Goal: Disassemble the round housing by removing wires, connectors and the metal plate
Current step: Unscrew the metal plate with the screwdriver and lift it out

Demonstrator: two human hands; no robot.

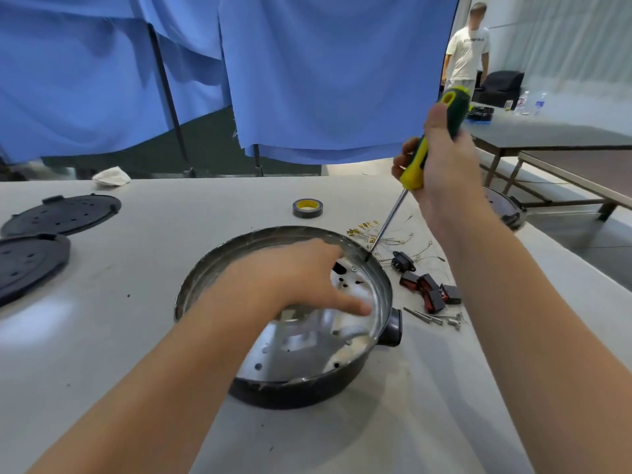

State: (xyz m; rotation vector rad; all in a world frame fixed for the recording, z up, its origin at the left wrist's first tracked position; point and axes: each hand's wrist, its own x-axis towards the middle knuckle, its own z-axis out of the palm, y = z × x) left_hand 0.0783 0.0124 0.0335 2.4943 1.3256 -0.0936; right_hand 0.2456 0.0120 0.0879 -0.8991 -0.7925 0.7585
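The round black housing (294, 388) sits mid-table with a shiny metal plate (301, 343) inside it. My left hand (301, 278) reaches into the housing with its fingers spread and relaxed over the plate. My right hand (441, 159) grips a green and yellow screwdriver (415, 165), whose tip reaches down to the housing's far right rim. Loose thin wires with brass terminals (390, 234) lie on the table just beyond the rim. Black and red connectors (429, 289) lie to the right of the housing.
Several loose screws (437, 318) lie right of the housing. A tape roll (307, 207) stands behind it. Two black round covers (61, 213) (27, 261) lie at left, another housing (506, 210) at right. Blue curtains hang behind; a person (466, 49) stands far right.
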